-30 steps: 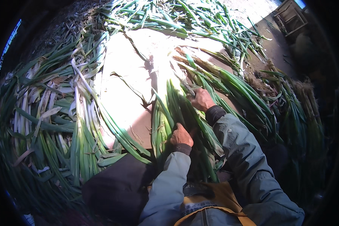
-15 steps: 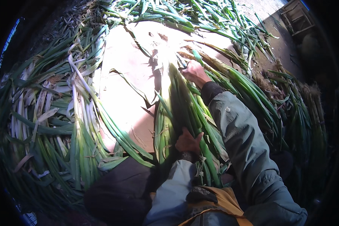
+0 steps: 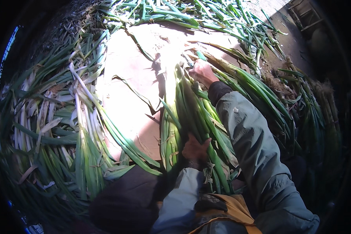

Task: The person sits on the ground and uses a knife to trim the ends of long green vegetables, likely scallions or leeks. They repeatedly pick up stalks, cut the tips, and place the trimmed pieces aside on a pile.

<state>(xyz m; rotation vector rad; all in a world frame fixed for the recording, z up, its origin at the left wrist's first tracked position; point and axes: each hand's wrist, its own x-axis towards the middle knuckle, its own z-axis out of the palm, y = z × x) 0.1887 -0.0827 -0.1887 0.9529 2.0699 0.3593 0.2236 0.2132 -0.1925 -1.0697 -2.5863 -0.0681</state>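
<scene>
Long green onions (image 3: 191,113) lie lengthwise before me, their pale ends away from me in bright sun and their leaves toward my lap. My left hand (image 3: 196,148), in shadow, is closed over the leaves near my body, its thumb apart from the fingers. At the far, pale end, my right hand (image 3: 202,73) is closed, knuckles up. A thin greyish edge and a green piece (image 3: 201,55) show beside its fingers; glare and the hand itself hide what it grips.
A pale board (image 3: 124,105) lies under and left of the onions. Heaped onions (image 3: 82,136) cover the left, with loose green leaves (image 3: 222,23) along the back. More onions (image 3: 257,93) with rooty ends lie right. A wooden crate (image 3: 306,15) stands far right.
My right hand has shifted very slightly away from me at the pale end. My left hand stays on the leaves; the whole view has moved a little.
</scene>
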